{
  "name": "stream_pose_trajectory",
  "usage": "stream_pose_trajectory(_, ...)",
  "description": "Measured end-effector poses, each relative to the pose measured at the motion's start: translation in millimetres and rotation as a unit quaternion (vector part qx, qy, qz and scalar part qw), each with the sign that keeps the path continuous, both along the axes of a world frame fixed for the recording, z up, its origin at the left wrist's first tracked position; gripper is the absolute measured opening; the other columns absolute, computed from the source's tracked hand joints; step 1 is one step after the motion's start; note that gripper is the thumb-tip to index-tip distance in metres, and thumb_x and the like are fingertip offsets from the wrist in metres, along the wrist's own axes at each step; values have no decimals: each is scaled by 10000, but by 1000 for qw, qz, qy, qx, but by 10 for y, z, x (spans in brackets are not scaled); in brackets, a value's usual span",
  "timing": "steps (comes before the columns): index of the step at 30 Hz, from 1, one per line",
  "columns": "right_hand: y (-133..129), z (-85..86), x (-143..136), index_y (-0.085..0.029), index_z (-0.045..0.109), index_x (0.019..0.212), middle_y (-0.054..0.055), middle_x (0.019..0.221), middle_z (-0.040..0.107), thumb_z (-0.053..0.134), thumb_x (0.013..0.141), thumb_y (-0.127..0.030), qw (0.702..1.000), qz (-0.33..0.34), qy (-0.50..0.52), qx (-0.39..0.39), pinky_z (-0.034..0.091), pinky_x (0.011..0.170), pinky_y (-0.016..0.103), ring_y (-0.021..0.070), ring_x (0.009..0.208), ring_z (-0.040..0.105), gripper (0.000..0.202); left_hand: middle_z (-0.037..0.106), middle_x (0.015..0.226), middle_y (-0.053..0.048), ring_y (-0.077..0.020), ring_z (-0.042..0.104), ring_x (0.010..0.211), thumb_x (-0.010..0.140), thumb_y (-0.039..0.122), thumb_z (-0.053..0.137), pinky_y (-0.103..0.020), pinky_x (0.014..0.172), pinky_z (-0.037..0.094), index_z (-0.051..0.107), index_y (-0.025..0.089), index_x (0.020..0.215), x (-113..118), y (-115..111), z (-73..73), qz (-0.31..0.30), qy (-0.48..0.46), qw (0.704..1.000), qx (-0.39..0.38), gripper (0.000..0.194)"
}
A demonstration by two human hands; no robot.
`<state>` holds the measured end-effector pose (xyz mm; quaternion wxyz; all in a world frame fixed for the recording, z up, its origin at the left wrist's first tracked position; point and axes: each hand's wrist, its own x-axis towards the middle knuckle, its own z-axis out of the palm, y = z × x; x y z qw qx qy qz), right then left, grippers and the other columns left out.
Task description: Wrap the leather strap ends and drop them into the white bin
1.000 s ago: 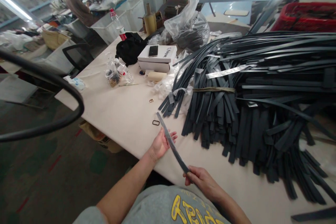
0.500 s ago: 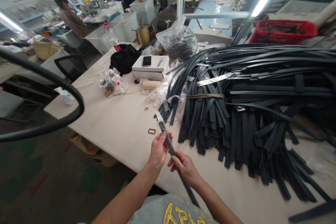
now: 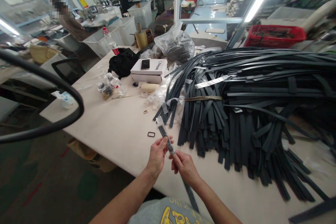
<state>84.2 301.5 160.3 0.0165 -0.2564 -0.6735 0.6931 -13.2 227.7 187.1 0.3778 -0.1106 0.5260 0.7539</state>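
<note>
I hold one dark strap (image 3: pixel 164 134) over the near edge of the table. My left hand (image 3: pixel 156 154) pinches it near its upper end, where clear film covers the tip. My right hand (image 3: pixel 185 166) grips the same strap just below, touching the left hand. The rest of the strap hangs down past my shirt. A small black rectangular ring (image 3: pixel 151 134) lies on the table just left of my hands. A big heap of dark straps (image 3: pixel 236 105) fills the table to the right.
A brass ring (image 3: pixel 145 112) lies further back. A white box (image 3: pixel 148 70) with a phone on it, a black bag (image 3: pixel 122 63), plastic bags and a roll sit at the far end. A black chair arm (image 3: pixel 52 87) curves at left. Other people work at distant benches.
My right hand has slid up the strap until it meets my left hand. The strap's upper end has risen and its lower part now hangs below the table edge.
</note>
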Motion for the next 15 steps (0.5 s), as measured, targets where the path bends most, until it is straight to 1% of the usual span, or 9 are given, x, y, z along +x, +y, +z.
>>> stream_pose_trajectory(2, 25, -8, -18, -184, 567, 757, -18, 540, 583, 384, 958, -575, 1000, -5, 6, 12, 423, 458, 203, 104, 432, 537, 476, 633, 564, -23, -90, 511, 449, 679, 426, 820, -211, 444, 440, 751, 85, 840, 92, -12, -19, -40, -15, 999, 1, 383)
stream_pose_trajectory(3, 37, -14, -17, -185, 560, 738, -17, 544, 584, 385, 959, -572, 1000, -3, 8, 16, 425, 464, 203, 103, 437, 538, 478, 601, 522, -8, -89, 474, 408, 686, 436, 811, -216, 403, 408, 749, 81, 854, 120, -20, -22, -55, -22, 998, 1, 397)
stream_pose_trajectory(4, 45, -23, -8, -185, 561, 735, -16, 546, 588, 390, 959, -564, 1000, 2, 9, 19, 425, 467, 204, 103, 438, 538, 473, 606, 533, -8, -96, 485, 413, 687, 439, 809, -218, 400, 408, 748, 92, 877, 122, -26, -19, -61, -25, 998, 1, 400)
stream_pose_trajectory(5, 48, -32, 8, -184, 572, 748, -16, 542, 593, 397, 958, -555, 1000, 9, 8, 20, 424, 466, 204, 104, 432, 538, 460, 650, 604, -22, -110, 543, 470, 681, 433, 817, -220, 437, 443, 747, 116, 908, 93, -26, -11, -53, -22, 998, 1, 396)
stream_pose_trajectory(7, 41, -54, 47, -182, 601, 798, -18, 533, 605, 408, 957, -533, 1000, 21, 2, 20, 423, 461, 205, 107, 418, 537, 431, 726, 846, -46, -136, 657, 697, 662, 414, 839, -222, 611, 524, 744, 172, 954, -33, -7, 12, -15, -1, 1000, 1, 391)
stream_pose_trajectory(9, 30, -68, 73, -180, 621, 832, -18, 527, 610, 409, 956, -522, 999, 26, -4, 19, 424, 455, 206, 110, 411, 539, 421, 726, 1007, -40, -141, 672, 868, 653, 407, 848, -210, 758, 528, 749, 191, 940, -153, 26, 31, 13, 18, 1000, 0, 372)
stream_pose_trajectory(10, 30, -69, 77, -180, 623, 838, -19, 527, 610, 405, 957, -522, 1000, 23, -6, 20, 426, 457, 207, 110, 411, 541, 422, 726, 1000, -47, -142, 671, 875, 653, 403, 849, -205, 766, 524, 754, 173, 912, -173, 40, 34, 11, 20, 1000, -3, 359)
stream_pose_trajectory(12, 48, -64, 71, -183, 607, 813, -19, 539, 607, 400, 959, -528, 1000, 14, -5, 27, 433, 474, 208, 110, 428, 550, 428, 721, 829, -65, -138, 662, 733, 663, 404, 840, -209, 646, 521, 755, 119, 861, -104, 49, 30, -26, 5, 1000, -7, 358)
stream_pose_trajectory(15, 105, -53, 69, -187, 571, 759, -19, 553, 595, 393, 963, -534, 999, 5, 0, 36, 430, 487, 210, 109, 447, 553, 440, 647, 612, -34, -119, 546, 476, 704, 417, 801, -241, 442, 440, 744, 79, 900, 132, 21, 22, -83, -15, 996, -5, 395)
